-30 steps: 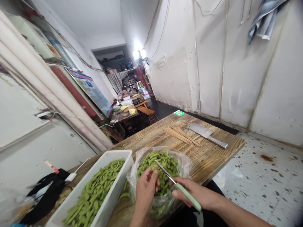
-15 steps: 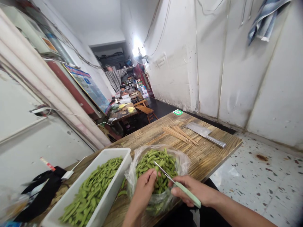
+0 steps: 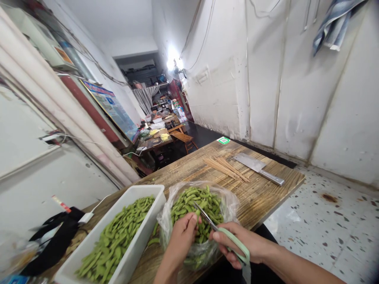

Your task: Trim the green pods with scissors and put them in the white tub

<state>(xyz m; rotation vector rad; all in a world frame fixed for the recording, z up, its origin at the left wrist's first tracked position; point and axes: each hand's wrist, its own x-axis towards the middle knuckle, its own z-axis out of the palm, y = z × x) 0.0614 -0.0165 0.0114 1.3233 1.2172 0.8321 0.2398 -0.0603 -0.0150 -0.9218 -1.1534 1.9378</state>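
My left hand (image 3: 184,233) pinches an edamame pod (image 3: 197,213) over a clear plastic bag (image 3: 232,199) heaped with green edamame pods (image 3: 189,195). Scissors with pale green handles (image 3: 237,241) are in my right hand (image 3: 233,240), their blades pointing up and left. The blade tips lie close to the end of the pinched pod, slightly parted. Left of the bag, a long white plastic bin (image 3: 145,228) holds many more pods. A few loose pods lie between the bin and the bag.
Thin wooden skewers (image 3: 226,167) and a cleaver (image 3: 256,166) lie farther back on the wooden table (image 3: 177,169). A green QR-code card (image 3: 223,140) is at its far corner. A black bag (image 3: 55,242) and white cable sit at left. Beyond stands a cluttered table with a stool (image 3: 183,138).
The scissor blades have opened slightly and the handles have spread and turned in my right hand. My left hand stays nearly in place, with the pod now showing more clearly.
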